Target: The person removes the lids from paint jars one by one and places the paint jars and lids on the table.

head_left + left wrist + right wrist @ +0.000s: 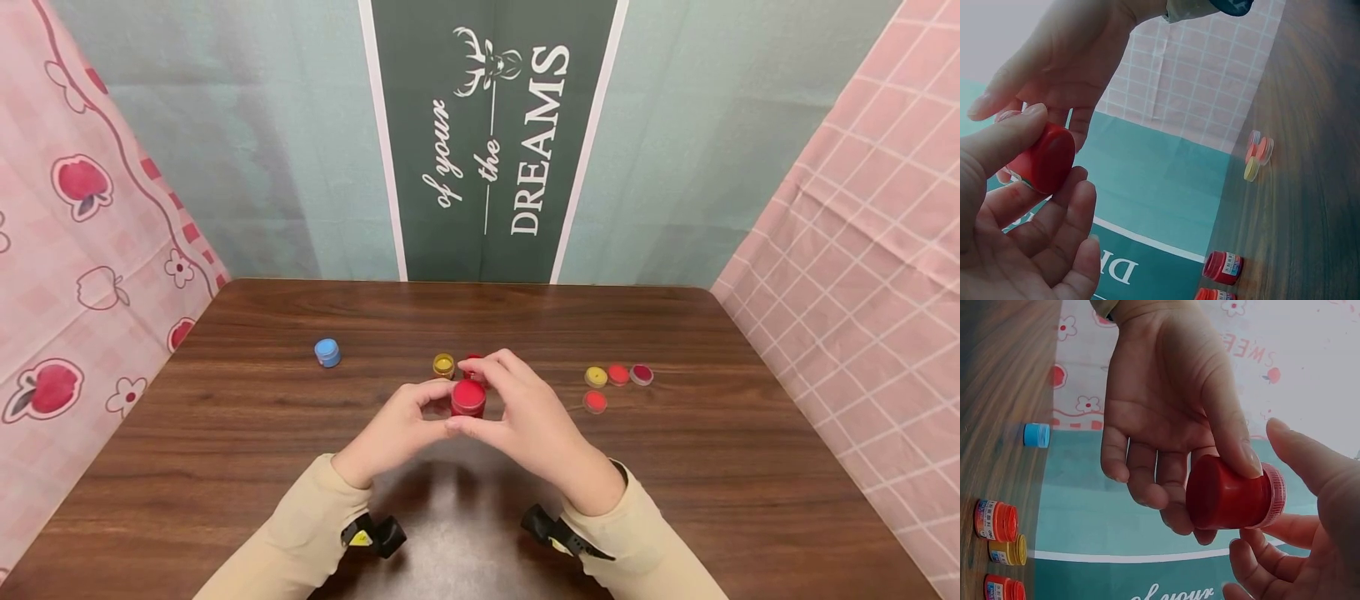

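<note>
A small red paint jar [468, 400] with a clear ribbed lid [1275, 495] is held above the table in front of me. My left hand [401, 427] grips its body, thumb on one side and fingers on the other. Around the lid end is my right hand [528, 417], its thumb standing apart from the lid in the right wrist view. Its fingers lie close to the lid; whether they touch it I cannot tell. Behind the hands stand a yellow jar [443, 365] and a red jar [472, 363], the latter partly hidden by the right fingers.
A blue jar [327, 352] stands at the left on the brown wood-grain table [697, 467]. Several round lids, among them a yellow lid [596, 377] and a dark red lid [642, 374], lie on the right. An orange-red jar [995, 520] stands beside the yellow one. Curtains surround the table.
</note>
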Tool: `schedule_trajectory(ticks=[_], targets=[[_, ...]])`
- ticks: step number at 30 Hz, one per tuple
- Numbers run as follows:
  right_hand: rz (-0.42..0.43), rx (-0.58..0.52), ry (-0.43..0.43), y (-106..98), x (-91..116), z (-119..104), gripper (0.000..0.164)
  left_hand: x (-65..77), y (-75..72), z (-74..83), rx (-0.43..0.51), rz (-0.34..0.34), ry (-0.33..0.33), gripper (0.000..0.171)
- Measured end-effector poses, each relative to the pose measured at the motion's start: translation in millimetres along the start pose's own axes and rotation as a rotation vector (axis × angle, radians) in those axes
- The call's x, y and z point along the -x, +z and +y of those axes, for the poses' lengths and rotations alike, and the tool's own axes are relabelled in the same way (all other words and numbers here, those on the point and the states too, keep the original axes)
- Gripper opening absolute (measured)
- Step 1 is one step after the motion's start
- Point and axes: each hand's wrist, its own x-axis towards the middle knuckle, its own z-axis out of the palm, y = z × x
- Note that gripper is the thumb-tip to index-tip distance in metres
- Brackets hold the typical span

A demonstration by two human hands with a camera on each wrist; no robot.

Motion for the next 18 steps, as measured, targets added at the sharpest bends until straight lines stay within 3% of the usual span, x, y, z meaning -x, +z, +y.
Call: schedule_trajectory(ticks=[5,10,18], targets=[[0.013,0.009,-0.025,1.2,-0.1,1.6,0.050,-0.8,0.9,0.0,0.022,0.005,-0.007,0.030],[-0.033,-0.052,-0.075,0.1,-0.2,0.9,0.040,-0.3,0.4,0.6,0.033,0.004,-0.035,0.027],[-0.104,-0.080,-0.091,-3.0,1.1,-1.4,0.043,-0.6,0.5,0.8,0.025,0.001,-0.044,0.021]])
